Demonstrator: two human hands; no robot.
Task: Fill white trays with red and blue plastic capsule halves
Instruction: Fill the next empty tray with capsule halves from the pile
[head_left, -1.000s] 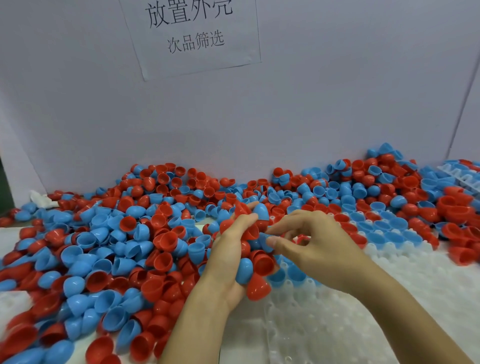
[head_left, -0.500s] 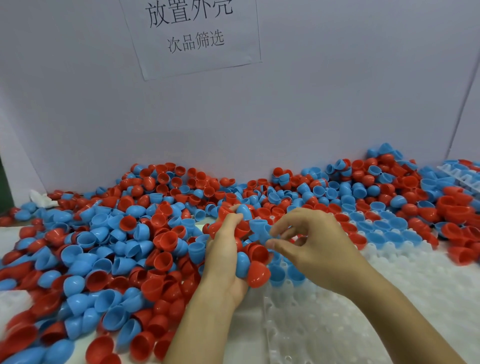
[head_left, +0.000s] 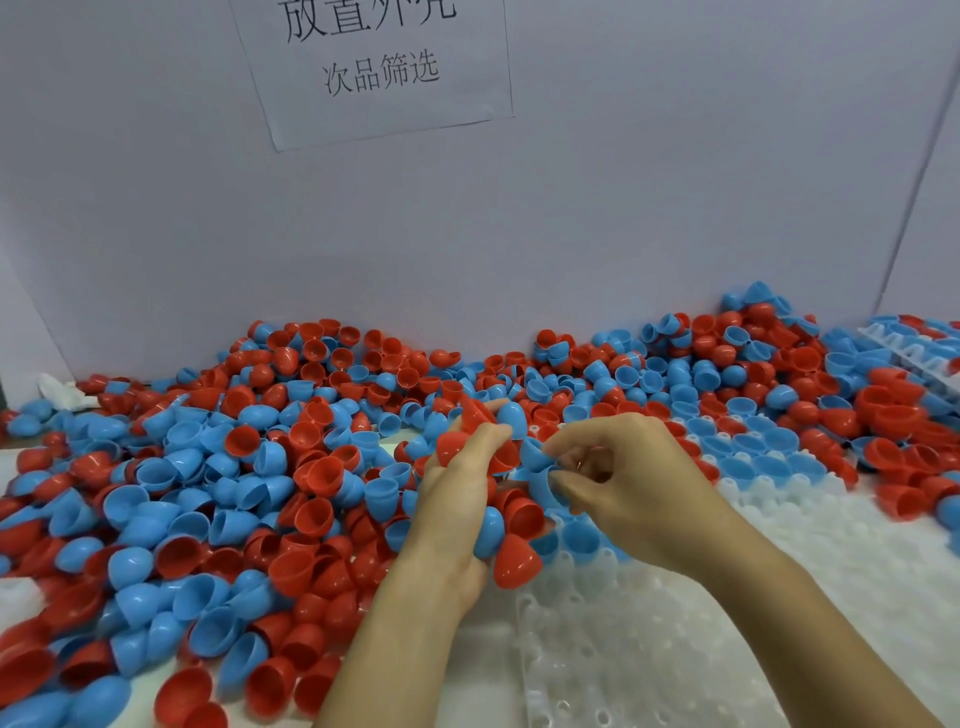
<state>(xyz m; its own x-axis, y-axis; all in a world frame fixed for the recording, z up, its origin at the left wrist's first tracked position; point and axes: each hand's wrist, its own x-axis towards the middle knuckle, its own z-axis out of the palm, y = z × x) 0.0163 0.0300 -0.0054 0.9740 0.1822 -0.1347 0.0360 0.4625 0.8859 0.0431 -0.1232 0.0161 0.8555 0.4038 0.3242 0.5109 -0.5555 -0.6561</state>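
Capsule halves (head_left: 483, 499), red and blue: a handful is gripped in the left hand (head_left: 457, 499). One blue half (head_left: 543, 480) is pinched by the right hand (head_left: 623, 483). Seating in an empty socket of the white tray (head_left: 701, 623) is judged next.

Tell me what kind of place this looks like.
Probably a factory sorting or packing bench: a heap of loose capsule halves, a white tray with rows of sockets, and a printed paper sign on the partition.

The right hand (head_left: 623, 483) now curls its fingers tighter round a blue capsule half (head_left: 543, 486), drawn closer against the handful of halves (head_left: 498, 514) in the left hand (head_left: 457, 499).
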